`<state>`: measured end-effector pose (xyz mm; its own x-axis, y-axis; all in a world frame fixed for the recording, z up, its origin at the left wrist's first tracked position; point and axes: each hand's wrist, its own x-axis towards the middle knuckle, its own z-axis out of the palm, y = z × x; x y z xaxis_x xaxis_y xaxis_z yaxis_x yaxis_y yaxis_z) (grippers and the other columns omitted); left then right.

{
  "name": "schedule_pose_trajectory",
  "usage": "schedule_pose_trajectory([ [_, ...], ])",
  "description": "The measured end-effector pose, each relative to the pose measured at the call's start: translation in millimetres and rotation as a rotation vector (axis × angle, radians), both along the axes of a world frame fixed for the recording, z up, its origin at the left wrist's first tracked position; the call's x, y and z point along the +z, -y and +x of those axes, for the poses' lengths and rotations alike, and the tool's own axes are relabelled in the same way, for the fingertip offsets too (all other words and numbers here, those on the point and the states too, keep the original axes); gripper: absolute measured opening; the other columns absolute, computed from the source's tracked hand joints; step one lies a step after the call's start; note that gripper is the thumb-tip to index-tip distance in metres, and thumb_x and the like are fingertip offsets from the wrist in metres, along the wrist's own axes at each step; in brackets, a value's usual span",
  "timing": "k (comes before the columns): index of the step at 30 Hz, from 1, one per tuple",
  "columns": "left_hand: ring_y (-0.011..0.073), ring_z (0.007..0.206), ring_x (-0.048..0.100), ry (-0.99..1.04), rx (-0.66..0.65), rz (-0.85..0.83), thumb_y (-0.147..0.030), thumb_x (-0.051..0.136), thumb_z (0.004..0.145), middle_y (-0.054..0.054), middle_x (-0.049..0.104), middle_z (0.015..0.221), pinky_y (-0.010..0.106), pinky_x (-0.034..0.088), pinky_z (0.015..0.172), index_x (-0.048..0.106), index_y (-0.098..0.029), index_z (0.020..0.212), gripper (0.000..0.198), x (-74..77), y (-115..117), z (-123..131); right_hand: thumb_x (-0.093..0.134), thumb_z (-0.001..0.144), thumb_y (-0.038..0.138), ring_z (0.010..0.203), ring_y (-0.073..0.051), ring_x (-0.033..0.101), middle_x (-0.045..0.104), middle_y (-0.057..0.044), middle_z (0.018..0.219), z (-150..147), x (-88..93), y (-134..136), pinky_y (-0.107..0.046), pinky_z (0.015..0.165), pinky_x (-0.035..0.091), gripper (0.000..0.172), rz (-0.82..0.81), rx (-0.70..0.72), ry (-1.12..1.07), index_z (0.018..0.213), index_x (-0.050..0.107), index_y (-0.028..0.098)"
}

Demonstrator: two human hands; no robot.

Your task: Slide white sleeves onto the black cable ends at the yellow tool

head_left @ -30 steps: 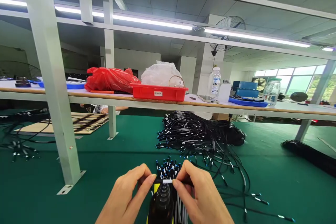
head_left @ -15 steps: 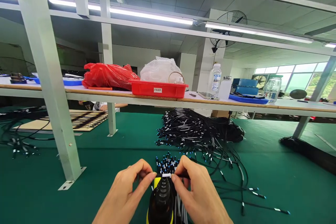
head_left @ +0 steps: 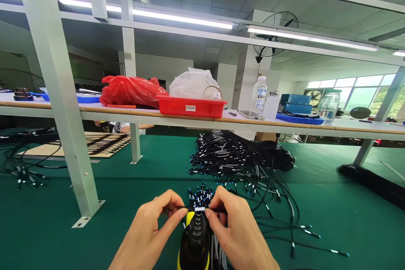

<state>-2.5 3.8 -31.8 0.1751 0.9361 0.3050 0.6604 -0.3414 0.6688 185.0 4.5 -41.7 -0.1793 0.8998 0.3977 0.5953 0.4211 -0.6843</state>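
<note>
Both hands meet at the bottom centre of the frame: the left hand (head_left: 148, 236) and right hand (head_left: 236, 234) each pinch one end of a thin black cable (head_left: 200, 209) with a white sleeve, held across the tip of a black-and-yellow tool (head_left: 194, 242). Just behind stands a bundle (head_left: 202, 196) of blue-tipped cable ends; a cable heap (head_left: 240, 156) lies further back on the green surface (head_left: 126, 194).

I have only one view, from the camera on the person's head. It looks forward and slightly down over the green table (head_left: 95, 236), very near to the left hand (head_left: 152, 232) and right hand (head_left: 237, 232), with the shelf (head_left: 284, 125) farther behind.
</note>
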Motion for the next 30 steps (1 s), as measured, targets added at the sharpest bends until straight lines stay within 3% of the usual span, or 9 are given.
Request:
schedule_pose_trajectory([
  [9,0.0164,0.076,0.057,0.078,-0.037,0.003,-0.044,0.05,0.089,-0.001,0.061,0.078,0.022,0.046,0.07,0.057,-0.022,0.079,0.025,4.0,2,-1,0.052,0.088,0.013,0.072,-0.015,0.058,0.063,0.0,0.077,12,2.3,3,-0.025,0.064,0.038,0.018,0.021,0.027,0.019,0.077,0.064,0.019],
  [12,0.0158,0.071,0.053,0.061,-0.036,-0.075,-0.052,0.046,0.09,-0.002,0.057,0.074,0.022,0.042,0.061,0.057,-0.023,0.085,0.032,4.9,1,0,0.052,0.089,0.013,0.07,-0.014,0.057,0.063,0.001,0.076,12,2.7,5,-0.025,0.063,0.037,0.019,0.035,0.038,0.015,0.076,0.064,0.019],
  [18,0.0133,0.057,0.035,-0.038,-0.017,-0.058,-0.055,0.029,0.095,-0.005,0.038,0.06,0.024,0.03,0.054,0.036,-0.022,0.062,0.047,-2.4,-2,2,0.052,0.088,0.011,0.07,-0.014,0.056,0.062,0.001,0.075,11,1.5,3,-0.025,0.063,0.038,0.019,0.036,0.05,-0.016,0.075,0.063,0.019],
  [30,0.0139,0.059,0.045,-0.046,-0.017,-0.036,-0.053,0.04,0.092,-0.003,0.052,0.062,0.021,0.035,0.052,0.056,-0.021,0.069,0.042,2.0,-2,3,0.053,0.085,0.009,0.069,-0.013,0.057,0.063,0.0,0.077,11,0.3,1,-0.023,0.06,0.04,0.017,-0.017,0.039,-0.095,0.077,0.064,0.019],
])
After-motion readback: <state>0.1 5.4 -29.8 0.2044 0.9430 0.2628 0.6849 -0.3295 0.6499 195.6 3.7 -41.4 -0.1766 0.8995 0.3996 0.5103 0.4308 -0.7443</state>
